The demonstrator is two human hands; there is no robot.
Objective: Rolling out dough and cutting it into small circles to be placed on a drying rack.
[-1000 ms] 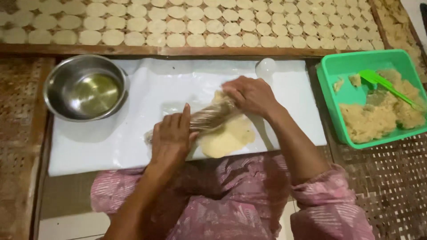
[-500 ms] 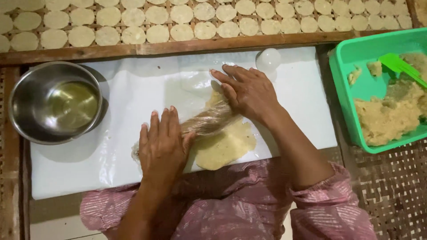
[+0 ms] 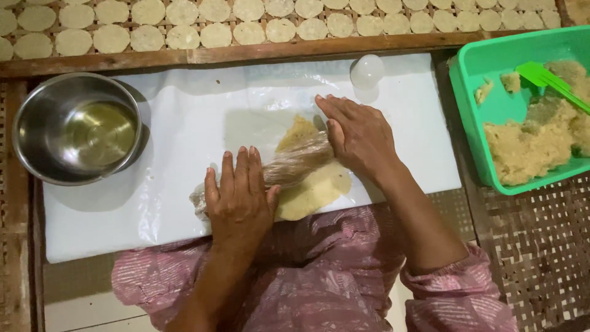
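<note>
Head view: the left hand (image 3: 238, 200) and the right hand (image 3: 358, 136) lie palm down, fingers extended and close together, pressing flat on the two ends of a plastic-wrapped rolling pin (image 3: 289, 167) rather than curling around it. The pin lies slanted across a thin sheet of pale yellow dough (image 3: 310, 193), spread on a white board (image 3: 184, 123) covered with clear film, near the board's front edge. Left of the board stands a steel bowl (image 3: 77, 129) holding liquid; to the right, a green tub (image 3: 491, 74) with crumbly dough (image 3: 528, 147) and a green spatula (image 3: 547, 80); beyond, rows of dough discs (image 3: 246, 24) on a woven rack.
</note>
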